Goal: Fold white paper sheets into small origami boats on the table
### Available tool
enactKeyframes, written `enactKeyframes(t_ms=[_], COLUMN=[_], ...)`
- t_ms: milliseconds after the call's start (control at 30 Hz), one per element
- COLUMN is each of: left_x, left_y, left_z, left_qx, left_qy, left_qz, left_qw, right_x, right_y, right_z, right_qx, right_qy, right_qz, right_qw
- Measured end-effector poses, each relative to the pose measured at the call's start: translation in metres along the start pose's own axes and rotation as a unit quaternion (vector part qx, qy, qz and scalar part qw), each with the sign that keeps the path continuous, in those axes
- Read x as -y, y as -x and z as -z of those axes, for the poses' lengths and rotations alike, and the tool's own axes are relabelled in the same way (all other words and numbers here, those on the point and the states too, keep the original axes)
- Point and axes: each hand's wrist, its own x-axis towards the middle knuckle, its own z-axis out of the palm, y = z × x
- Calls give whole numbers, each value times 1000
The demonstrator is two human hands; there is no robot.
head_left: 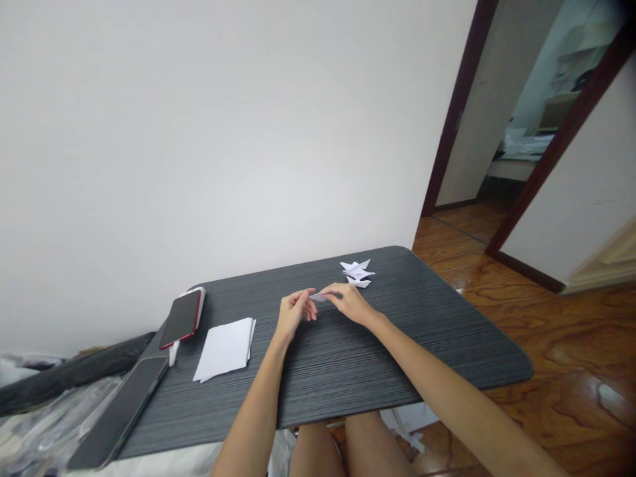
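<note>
Clock positions are read from the small paper piece (pixel 318 298), with 12 o'clock toward the wall (pixel 248 132). The piece is held just above the middle of the dark, striped surface (pixel 447 331). Both hands are clamped on it: the left hand (pixel 297 311) pinches its left end between thumb and index finger, remaining fingers spread; the right hand (pixel 348 303) pinches the opposite end. The hands are close together, with the paper between them. At 2 o'clock, near the right hand, a cluster of folded white paper shapes (pixel 356 272) rests on the surface. At 8 o'clock lies a slightly uneven stack of white sheets (pixel 226 348). At 9 o'clock, a white stand (pixel 201 301) carries a red-edged device (pixel 181 318), screen dark and tilted. A second dark, flat device (pixel 122 411) lies farther out at 8 o'clock, along the surface's left edge. Beyond that edge, I see clear plastic wrapping (pixel 74 414); its contents cannot be identified. A black roll (pixel 79 372) lies beside the wrapping. At 5 o'clock, below the surface, white paper (pixel 412 416) lies on the wood-patterned floor (pixel 556 351).
</note>
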Motion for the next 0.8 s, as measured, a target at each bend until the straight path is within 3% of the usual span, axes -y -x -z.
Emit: enactKeyframes(t_ms=[100,200,333,500,800], left_x=[-3,-5,-2,2,3], left_y=[1,2,2,1,-1], left_z=[-1,-3,-6,-7,-5], left_qx=[-21,-31,-51,-80,-40], left_qy=[-96,-102,-39,12,162], left_qz=[-58,-72,-39,-19,43], left_qw=[994,992,997,997,985], right_x=[-4,-7,-2,8,8], right_y=[-3,-4,-4,-3,-4], right_z=[-2,-1,1,5,5], right_qx=[-7,39,62,69,49], right_qy=[-60,-167,-244,-264,-274], right_qz=[-78,-124,-116,-115,-93], right_qw=[995,977,961,955,956])
